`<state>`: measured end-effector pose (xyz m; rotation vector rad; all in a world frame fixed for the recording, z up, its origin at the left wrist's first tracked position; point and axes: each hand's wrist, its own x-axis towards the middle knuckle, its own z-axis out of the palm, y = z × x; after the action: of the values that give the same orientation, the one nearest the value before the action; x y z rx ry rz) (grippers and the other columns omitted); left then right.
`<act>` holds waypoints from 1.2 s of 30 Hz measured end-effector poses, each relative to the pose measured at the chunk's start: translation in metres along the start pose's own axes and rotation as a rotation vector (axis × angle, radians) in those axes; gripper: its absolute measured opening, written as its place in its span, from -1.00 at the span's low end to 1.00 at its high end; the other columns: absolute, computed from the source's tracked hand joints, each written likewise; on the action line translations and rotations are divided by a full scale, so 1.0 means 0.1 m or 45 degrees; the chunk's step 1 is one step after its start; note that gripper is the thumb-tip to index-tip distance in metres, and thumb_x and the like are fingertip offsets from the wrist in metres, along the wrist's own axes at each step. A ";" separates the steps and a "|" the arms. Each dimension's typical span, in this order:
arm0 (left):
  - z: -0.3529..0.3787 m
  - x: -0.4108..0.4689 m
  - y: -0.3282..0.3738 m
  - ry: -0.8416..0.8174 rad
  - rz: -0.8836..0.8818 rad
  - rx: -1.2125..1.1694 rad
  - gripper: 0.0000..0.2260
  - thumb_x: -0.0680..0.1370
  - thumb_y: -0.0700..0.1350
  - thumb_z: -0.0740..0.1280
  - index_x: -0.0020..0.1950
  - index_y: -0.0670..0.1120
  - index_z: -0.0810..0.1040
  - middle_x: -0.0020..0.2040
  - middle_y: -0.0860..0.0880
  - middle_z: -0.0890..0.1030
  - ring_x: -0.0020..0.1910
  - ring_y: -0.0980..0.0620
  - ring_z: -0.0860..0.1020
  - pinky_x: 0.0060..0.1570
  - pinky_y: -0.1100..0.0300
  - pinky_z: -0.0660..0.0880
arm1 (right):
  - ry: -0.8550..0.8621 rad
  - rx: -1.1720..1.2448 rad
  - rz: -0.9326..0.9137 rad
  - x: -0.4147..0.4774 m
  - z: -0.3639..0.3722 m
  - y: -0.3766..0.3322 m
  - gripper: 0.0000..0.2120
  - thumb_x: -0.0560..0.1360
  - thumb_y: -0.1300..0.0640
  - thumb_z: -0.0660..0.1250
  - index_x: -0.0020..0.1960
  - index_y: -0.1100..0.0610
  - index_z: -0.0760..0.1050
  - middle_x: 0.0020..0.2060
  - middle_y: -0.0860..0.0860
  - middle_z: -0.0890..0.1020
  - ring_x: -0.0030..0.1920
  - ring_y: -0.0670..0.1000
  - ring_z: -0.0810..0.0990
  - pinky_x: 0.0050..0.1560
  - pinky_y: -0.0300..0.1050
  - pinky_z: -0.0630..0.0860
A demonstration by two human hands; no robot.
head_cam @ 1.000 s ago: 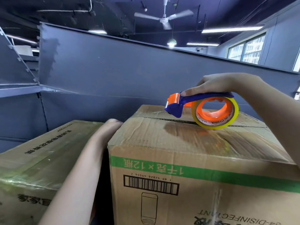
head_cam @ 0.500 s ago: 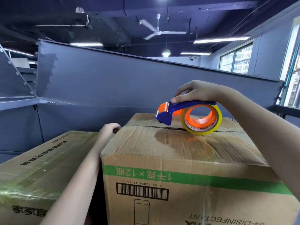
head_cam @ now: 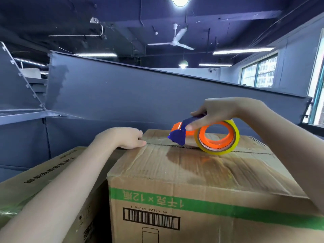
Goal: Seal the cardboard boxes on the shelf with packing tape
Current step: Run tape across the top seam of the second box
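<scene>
Two hands are engaged on the cardboard box point(head_cam: 175, 172). The tape dispenser point(head_cam: 180, 135) is gripped by the right hand point(head_cam: 219, 111) and set on the top seam point(head_cam: 249, 152), which runs left to right. Its blade end is pointed toward the left hand point(head_cam: 126, 137), rested with relaxed fingers at the seam's left end.
</scene>
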<state>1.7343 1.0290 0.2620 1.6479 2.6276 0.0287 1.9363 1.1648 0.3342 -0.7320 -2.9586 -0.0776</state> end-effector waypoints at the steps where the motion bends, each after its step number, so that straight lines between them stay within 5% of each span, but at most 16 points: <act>1: -0.01 0.00 0.05 -0.002 0.040 -0.002 -0.57 0.65 -0.06 0.00 0.52 -0.13 0.08 0.54 -0.06 0.02 0.49 -0.03 0.09 0.38 0.14 0.11 | -0.034 -0.140 -0.004 0.03 0.00 -0.01 -0.33 0.15 -0.51 0.28 -0.12 0.06 0.56 -0.43 -0.08 0.47 -0.43 -0.04 0.38 -0.33 -0.18 0.32; 5: 0.01 -0.04 0.29 -0.133 0.207 -0.174 -0.48 0.62 -0.07 0.02 0.54 -0.05 -0.09 0.54 0.02 -0.12 0.50 0.10 -0.15 0.36 0.23 -0.04 | 0.021 -0.465 0.048 0.08 0.07 -0.07 -0.66 0.31 -0.14 0.45 -0.12 0.07 0.45 -0.30 -0.03 0.50 -0.27 0.02 0.48 -0.33 -0.15 0.37; 8: 0.13 -0.06 0.41 -0.151 0.289 -0.151 -0.45 0.60 0.16 0.01 0.53 0.06 -0.10 0.54 0.03 -0.16 0.50 0.07 -0.19 0.44 0.12 -0.18 | 0.011 -0.574 0.013 0.08 0.10 -0.08 -0.69 0.37 -0.03 0.38 0.03 0.11 0.47 -0.12 0.03 0.55 -0.16 0.05 0.52 -0.34 -0.16 0.36; 11: 0.20 -0.06 0.37 -0.115 0.303 -0.044 -0.20 0.40 0.44 -0.10 0.53 0.08 -0.18 0.53 0.01 -0.20 0.49 0.03 -0.22 0.46 0.06 -0.22 | 0.073 -0.586 -0.027 0.06 0.10 -0.06 -0.71 0.44 0.14 0.29 0.17 0.05 0.44 -0.03 0.00 0.55 -0.03 0.05 0.52 -0.15 -0.10 0.51; 15: 0.26 -0.04 0.30 -0.021 0.318 -0.112 -0.11 0.27 0.55 -0.09 0.49 0.19 -0.24 0.52 0.04 -0.23 0.48 0.01 -0.29 0.46 0.00 -0.24 | 0.317 -0.514 -0.048 0.03 0.16 0.02 -0.64 0.47 0.30 0.15 0.19 0.02 0.47 0.00 0.00 0.58 0.03 0.09 0.53 -0.04 0.02 0.56; 19: 0.25 0.00 0.29 0.017 0.322 -0.160 -0.06 0.26 0.59 -0.03 0.49 0.17 -0.25 0.53 0.03 -0.22 0.48 0.09 -0.27 0.47 0.04 -0.19 | 0.375 -0.404 -0.099 -0.03 0.16 0.18 -0.61 0.46 0.36 0.11 0.15 0.01 0.47 -0.16 -0.06 0.49 -0.04 0.06 0.49 -0.09 -0.03 0.53; 27: 0.21 -0.08 0.31 -0.069 0.282 -0.126 -0.04 0.25 0.51 -0.03 0.52 0.07 -0.21 0.53 0.06 -0.20 0.48 0.14 -0.25 0.46 0.10 -0.23 | 0.422 -0.259 -0.180 -0.06 0.23 0.31 -0.46 0.46 0.38 0.12 0.33 -0.07 0.40 -0.08 -0.13 0.48 -0.07 -0.05 0.38 -0.15 -0.14 0.38; 31: 0.19 -0.11 0.31 -0.149 0.184 -0.102 0.04 0.17 0.54 -0.06 0.53 0.04 -0.10 0.53 0.10 -0.15 0.49 0.12 -0.20 0.44 0.15 -0.25 | 0.331 -0.325 -0.014 -0.27 0.09 0.79 -0.42 0.39 0.39 0.13 0.27 -0.10 0.46 -0.01 -0.03 0.64 -0.10 0.03 0.47 -0.11 -0.09 0.46; 36: 0.11 -0.08 0.42 -0.216 0.120 -0.075 -0.05 0.25 0.54 -0.06 0.53 0.08 -0.11 0.52 0.10 -0.18 0.49 0.07 -0.24 0.44 0.06 -0.27 | 0.410 -0.282 0.049 -0.54 0.18 1.13 -0.46 0.42 0.36 0.17 0.28 -0.09 0.46 -0.05 -0.05 0.61 -0.12 0.03 0.45 -0.12 -0.12 0.38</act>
<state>1.7763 1.0403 0.2533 1.6740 2.4015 -0.0296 2.0355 1.2408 0.3140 -0.7221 -2.6527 -0.4789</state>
